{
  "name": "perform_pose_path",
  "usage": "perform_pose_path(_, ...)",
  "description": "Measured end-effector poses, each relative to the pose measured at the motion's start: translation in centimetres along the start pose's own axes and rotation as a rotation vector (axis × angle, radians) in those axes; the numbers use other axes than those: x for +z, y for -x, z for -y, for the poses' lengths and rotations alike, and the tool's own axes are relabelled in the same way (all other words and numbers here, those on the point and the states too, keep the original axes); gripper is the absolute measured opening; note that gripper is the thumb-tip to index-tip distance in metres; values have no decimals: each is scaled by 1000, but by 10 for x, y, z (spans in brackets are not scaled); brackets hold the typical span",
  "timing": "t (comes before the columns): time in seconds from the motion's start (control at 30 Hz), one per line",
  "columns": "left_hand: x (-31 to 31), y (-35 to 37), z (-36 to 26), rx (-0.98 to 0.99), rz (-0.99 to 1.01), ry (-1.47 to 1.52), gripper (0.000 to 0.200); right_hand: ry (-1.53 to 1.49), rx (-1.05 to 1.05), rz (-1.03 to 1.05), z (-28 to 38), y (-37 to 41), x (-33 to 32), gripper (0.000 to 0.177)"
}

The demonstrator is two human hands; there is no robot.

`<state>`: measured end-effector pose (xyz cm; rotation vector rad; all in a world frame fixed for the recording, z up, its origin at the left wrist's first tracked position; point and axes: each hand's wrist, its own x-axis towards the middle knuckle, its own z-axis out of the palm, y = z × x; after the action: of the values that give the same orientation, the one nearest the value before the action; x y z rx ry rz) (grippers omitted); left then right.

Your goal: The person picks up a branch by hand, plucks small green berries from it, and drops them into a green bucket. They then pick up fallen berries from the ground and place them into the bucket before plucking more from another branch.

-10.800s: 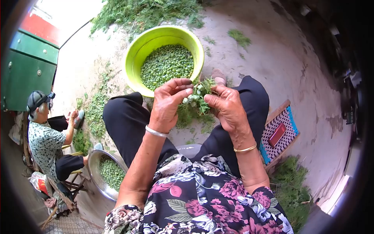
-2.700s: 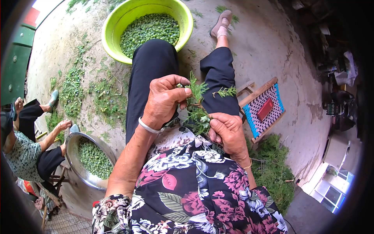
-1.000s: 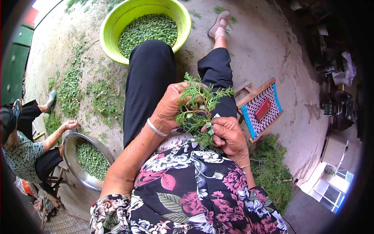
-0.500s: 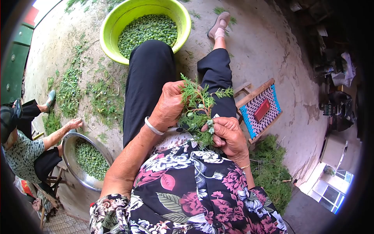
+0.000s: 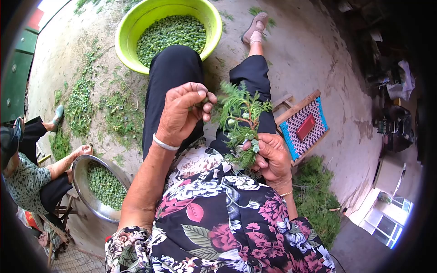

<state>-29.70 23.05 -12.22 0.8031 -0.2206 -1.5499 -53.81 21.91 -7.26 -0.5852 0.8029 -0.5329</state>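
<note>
Because the right hand [image 5: 274, 159] pinches the sprig [image 5: 249, 122] low down, most of its foliage stands free, presumably within easy reach of the left hand [image 5: 181, 113], curled closed just beside it, around what I cannot tell.

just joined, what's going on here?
A seated person has a leafy green sprig with small round fruits pinched in the right hand. The left hand is raised beside it, fingers curled and apart from the sprig; whether it holds anything can't be seen. A lime-green basin by the knee holds many small green fruits. To the left, another person's hand is near a metal basin that also holds green fruits.
</note>
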Motion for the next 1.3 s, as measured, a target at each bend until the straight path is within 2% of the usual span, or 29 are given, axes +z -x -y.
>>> perform_pose_path(0.03, -1, 2, 2, -37, -18, -5, 6, -72, 16, 120, -1, -2, -7, 25)
perform_pose_path(0.13, -2, 10, 8, -92, -40, -12, 11, -105, -27, 34, 0, -5, -5, 25)
perform_pose_path(0.2, -5, 18, 9, -167, 73, 65, 17, -105, -49, 23, -1, -8, -7, 26)
perform_pose_path(0.23, -1, 22, 11, -165, 66, 12, 23, -131, -76, -3, -2, -9, -8, 27)
perform_pose_path(0.33, 18, 30, 8, -186, 117, -112, 20, -136, -119, -32, -1, -11, -5, 29)
perform_pose_path(0.37, 23, 31, 12, -165, 114, -142, 25, -119, -121, -62, 0, -11, -2, 28)
perform_pose_path(0.47, 36, 31, 18, -100, 62, -440, 34, -82, -110, -79, -2, -12, 1, 27)
perform_pose_path(0.5, 38, 30, 23, -100, 62, -440, 34, -62, -98, -72, -3, -12, 1, 26)
perform_pose_path(0.57, 40, 28, 33, 48, 59, -457, 29, -42, -79, -91, -3, -12, 4, 25)
perform_pose_path(0.7, 42, 29, 22, -36, 52, -577, 21, -13, -40, -110, -4, -11, 3, 23)
perform_pose_path(0.8, 38, 29, 20, -83, 40, -517, 12, -22, -14, -79, -5, -10, 3, 22)
perform_pose_path(0.9, 31, 26, 14, -132, 8, -210, 12, -5, 9, -38, -6, -7, 4, 22)
perform_pose_path(1.0, 23, 24, 9, -220, 34, -46, 9, 22, 22, -17, -7, -3, 0, 23)
perform_pose_path(1.03, 19, 22, 5, -230, 18, 45, 11, -72, 3, -18, -4, -1, -5, 23)
perform_pose_path(1.07, -1, 17, 8, -182, 107, 171, 12, -165, -16, -17, -1, 1, -9, 23)
perform_pose_path(1.1, -11, 14, 4, -168, 163, 259, 13, -137, -64, -97, 3, 2, -11, 23)
perform_pose_path(1.17, -26, 10, 2, -139, 289, 404, 22, -114, -88, -114, 7, 4, -14, 23)
perform_pose_path(1.2, -21, 11, 1, -142, 294, 405, 22, -89, -112, -124, 10, 4, -14, 23)
perform_pose_path(1.27, -4, 16, -5, -192, 104, 343, 26, -47, -126, -126, 12, 3, -11, 24)
perform_pose_path(1.3, -2, 16, -4, -219, 134, 348, 30, -25, -126, -106, 12, 1, -10, 25)
